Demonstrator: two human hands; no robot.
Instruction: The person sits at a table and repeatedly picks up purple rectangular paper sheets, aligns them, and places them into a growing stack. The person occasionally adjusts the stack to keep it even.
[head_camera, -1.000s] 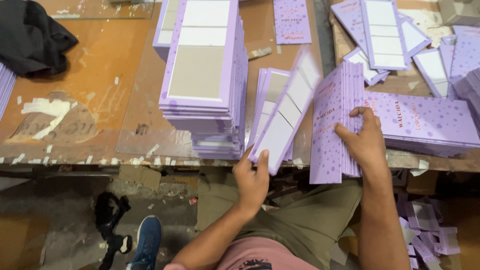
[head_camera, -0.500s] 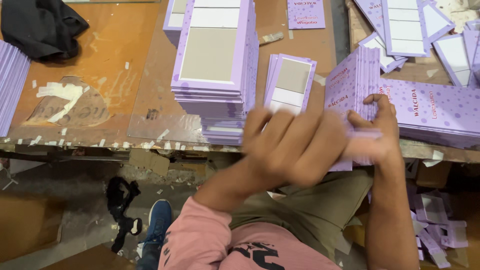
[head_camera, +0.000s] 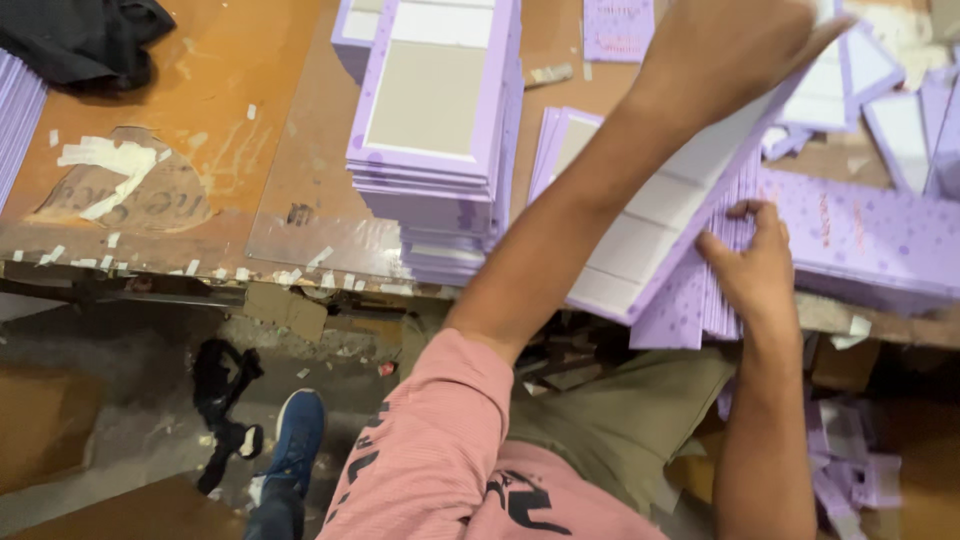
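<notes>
My left hand (head_camera: 735, 45) reaches across to the far right and grips the top end of a long purple card (head_camera: 660, 215) with white panels, held slanting above the table edge. Below it my right hand (head_camera: 758, 272) clasps a bundle of dotted purple cards (head_camera: 690, 305) that stands on edge at the front of the table. My left arm in a pink sleeve crosses over a small stack of purple cards (head_camera: 562, 140) and hides part of it.
A tall stack of purple cards (head_camera: 430, 150) stands mid-table. A flat pile of dotted purple cards (head_camera: 870, 240) lies right, with loose cards (head_camera: 900, 110) behind. A black cloth (head_camera: 85, 35) is at far left. Below are a blue shoe (head_camera: 296, 440) and purple scraps (head_camera: 850, 470).
My left hand has left the small stack near the table edge, swung right to the bundle, and now lifts a long card up toward the far right. My right hand stays on the bundle.
</notes>
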